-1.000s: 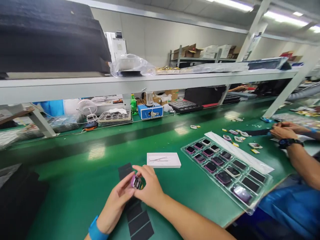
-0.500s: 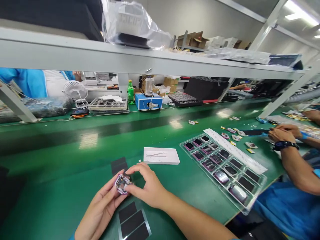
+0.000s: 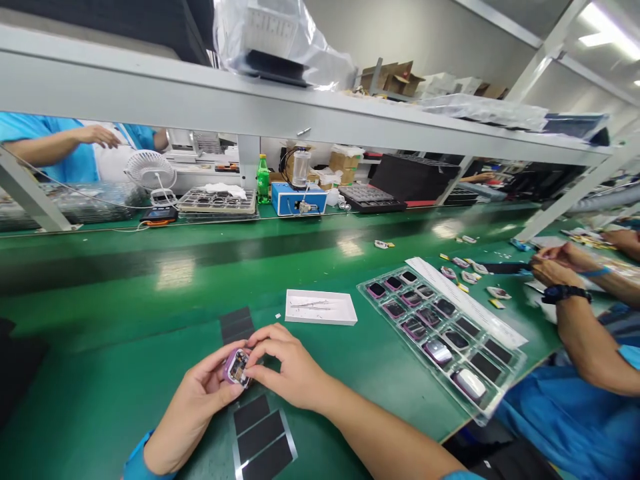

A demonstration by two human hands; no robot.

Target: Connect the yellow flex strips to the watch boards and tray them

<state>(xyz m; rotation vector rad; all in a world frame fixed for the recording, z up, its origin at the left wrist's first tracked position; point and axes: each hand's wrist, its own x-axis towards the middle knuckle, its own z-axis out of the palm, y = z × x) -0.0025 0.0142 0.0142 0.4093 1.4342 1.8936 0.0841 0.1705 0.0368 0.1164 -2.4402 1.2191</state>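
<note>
far to the left and behind the white box (image 3: 320, 318), a co-worker's hand (image 3: 97, 135) shows under the shelf (image 3: 200, 100), near a white fan (image 3: 150, 169); half a second ago it was not seen at that place.

to the left of the white box, and nearer to the person, the left hand (image 3: 195, 397) holds a small purple casing (image 3: 237, 367), its fingers curled around the side and the thumb at the lower edge. the casing is held up over the worktop (image 3: 370, 380), with its open side and the small parts inside toward the right hand (image 3: 287, 370). black sheet pieces (image 3: 261, 433) lie on the worktop just below.

the right hand is in front of the white box, slightly left. its index finger, which was arched away from the thumb, has come down to the casing, so the fingertips now gather near the thumb. whether they fully meet, or pinch a small part, one cannot tell. this change probably means that fine handling at the open side is under way.

to the right of the white box, a clear tray (image 3: 440, 373) carries casings in rows; beyond it are loose casings (image 3: 465, 268) and another co-worker's hands (image 3: 553, 267).
</note>
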